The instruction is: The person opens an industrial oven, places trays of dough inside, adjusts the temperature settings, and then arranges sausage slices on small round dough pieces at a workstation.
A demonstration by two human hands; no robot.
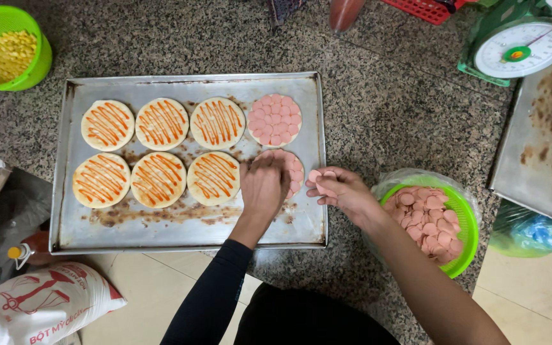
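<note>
A metal baking tray [186, 84] lies on the speckled stone floor. Several round dough bases [158, 179] with orange sauce stripes sit in two rows on it. One base at the upper right [275, 119] is covered with pink sausage slices. My left hand [263, 185] rests flat on the lower right base [295, 172], which is partly covered with slices and partly hidden by the hand. My right hand [340, 190] hovers at the tray's right edge, pinching a few pink sausage slices [317, 176].
A green basket [461, 220] lined with plastic holds many sausage slices at the right. A green colander with corn kernels [7, 48] sits top left. A kitchen scale [519, 45] and a second metal tray [544, 140] lie at the right. A flour bag [46, 303] and sauce bottle [23, 250] lie lower left.
</note>
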